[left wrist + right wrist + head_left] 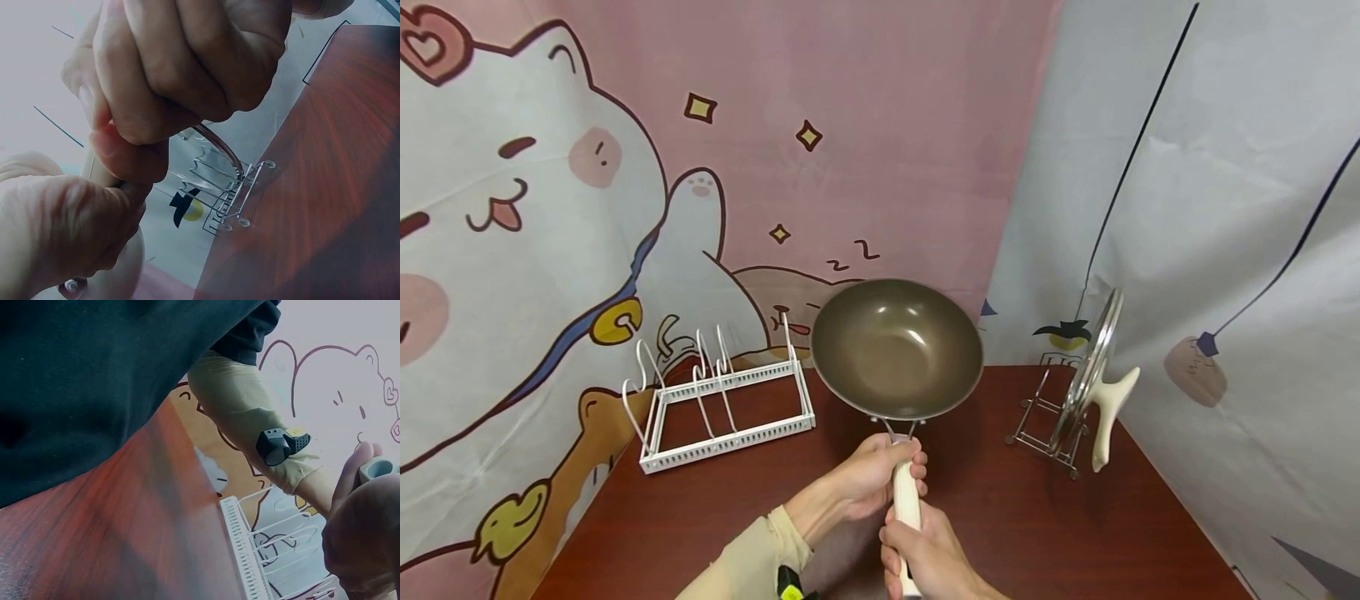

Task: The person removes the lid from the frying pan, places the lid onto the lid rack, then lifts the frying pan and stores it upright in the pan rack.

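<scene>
Both hands grip the cream handle [907, 496] of a deep wok-style pan [897, 350], brown inside. My left hand [871, 475] holds the handle close to the pan, thumb along the top. Nearer to me, my right hand [928, 550] wraps round the handle's lower part. The pan is raised above the table, its inside facing me. In the left wrist view the left hand [69, 225] is below the right hand [187, 56], and only a bit of the pan [130, 269] shows. The handle's end [380, 467] pokes out of the right hand [369, 534] in the right wrist view.
A white rack [730, 435] with upright wire dividers stands on the left of the reddish-brown table [1037, 533]. To the right, a metal wire rack [1037, 446] holds a glass lid [1086, 367] on edge, with a cream handle [1108, 412]. Printed cloths hang behind.
</scene>
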A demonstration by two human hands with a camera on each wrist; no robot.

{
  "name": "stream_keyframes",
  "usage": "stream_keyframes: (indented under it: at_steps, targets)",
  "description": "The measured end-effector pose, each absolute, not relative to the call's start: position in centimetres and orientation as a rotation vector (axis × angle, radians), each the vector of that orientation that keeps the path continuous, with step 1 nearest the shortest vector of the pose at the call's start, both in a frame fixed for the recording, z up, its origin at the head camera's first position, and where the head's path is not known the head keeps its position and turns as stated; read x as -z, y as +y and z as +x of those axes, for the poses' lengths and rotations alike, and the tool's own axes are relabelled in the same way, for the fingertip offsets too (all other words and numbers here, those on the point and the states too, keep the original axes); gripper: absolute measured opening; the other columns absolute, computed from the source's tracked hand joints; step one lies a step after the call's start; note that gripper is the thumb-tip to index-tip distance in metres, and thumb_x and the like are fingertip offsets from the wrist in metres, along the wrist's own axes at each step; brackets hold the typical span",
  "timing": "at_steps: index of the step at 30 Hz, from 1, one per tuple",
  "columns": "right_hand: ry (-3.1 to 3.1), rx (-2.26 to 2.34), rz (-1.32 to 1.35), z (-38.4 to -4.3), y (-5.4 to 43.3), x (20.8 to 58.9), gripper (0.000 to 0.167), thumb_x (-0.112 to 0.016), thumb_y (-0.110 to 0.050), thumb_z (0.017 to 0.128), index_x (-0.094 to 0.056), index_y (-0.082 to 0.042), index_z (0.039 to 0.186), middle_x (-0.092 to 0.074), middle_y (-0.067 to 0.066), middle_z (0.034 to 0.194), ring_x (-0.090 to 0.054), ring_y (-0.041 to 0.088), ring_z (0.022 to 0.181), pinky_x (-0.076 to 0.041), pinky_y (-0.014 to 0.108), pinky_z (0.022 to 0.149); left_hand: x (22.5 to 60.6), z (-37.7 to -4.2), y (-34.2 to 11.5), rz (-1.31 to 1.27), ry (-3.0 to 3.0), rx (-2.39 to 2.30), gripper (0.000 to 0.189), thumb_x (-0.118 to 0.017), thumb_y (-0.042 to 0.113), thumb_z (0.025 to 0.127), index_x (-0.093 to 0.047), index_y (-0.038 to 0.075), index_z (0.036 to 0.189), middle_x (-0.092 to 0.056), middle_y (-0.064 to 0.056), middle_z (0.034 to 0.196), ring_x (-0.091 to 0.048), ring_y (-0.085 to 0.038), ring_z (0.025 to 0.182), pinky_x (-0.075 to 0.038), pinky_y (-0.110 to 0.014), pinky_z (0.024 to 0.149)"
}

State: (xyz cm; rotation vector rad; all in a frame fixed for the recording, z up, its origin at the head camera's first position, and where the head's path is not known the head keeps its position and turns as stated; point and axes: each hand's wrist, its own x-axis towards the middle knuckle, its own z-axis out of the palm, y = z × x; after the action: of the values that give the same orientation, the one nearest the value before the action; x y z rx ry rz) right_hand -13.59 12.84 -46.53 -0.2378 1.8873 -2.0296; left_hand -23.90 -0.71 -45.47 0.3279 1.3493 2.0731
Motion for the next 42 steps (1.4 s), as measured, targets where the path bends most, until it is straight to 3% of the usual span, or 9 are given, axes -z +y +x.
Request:
stream_keyframes:
  at_steps: [13, 42]
  targets:
    - [1.793, 2.094, -0.259, -13.9, 12.2, 45.8, 0.016, -0.061, -0.004, 0.100, -0.047, -0.009, 0.105, -0.054, -0.007, 0.061, -0.059, 0.007, 0.044, -0.051, 0.026, 0.046, 44.3, -23.9, -0.9, 0.362, 1.407, -2.091, 0.027, -0.047, 0.014, 0.120, -0.052, 0.013, 0.094, -0.052, 0.007, 0.083, -0.053, -0.006, 0.073, -0.052, -0.019, 0.071]
    - [1.543, 2.164, -0.392, -15.6, 11.9, 46.1, 0.015, -0.055, -0.001, 0.106, -0.043, -0.009, 0.110, -0.052, -0.008, 0.062, -0.059, 0.006, 0.043, -0.051, 0.030, 0.042, 42.5, -24.7, -1.8, 0.443, 1.552, -2.075, 0.025, -0.044, 0.011, 0.119, -0.049, 0.011, 0.095, -0.050, 0.004, 0.081, -0.053, -0.008, 0.070, -0.052, -0.019, 0.068]
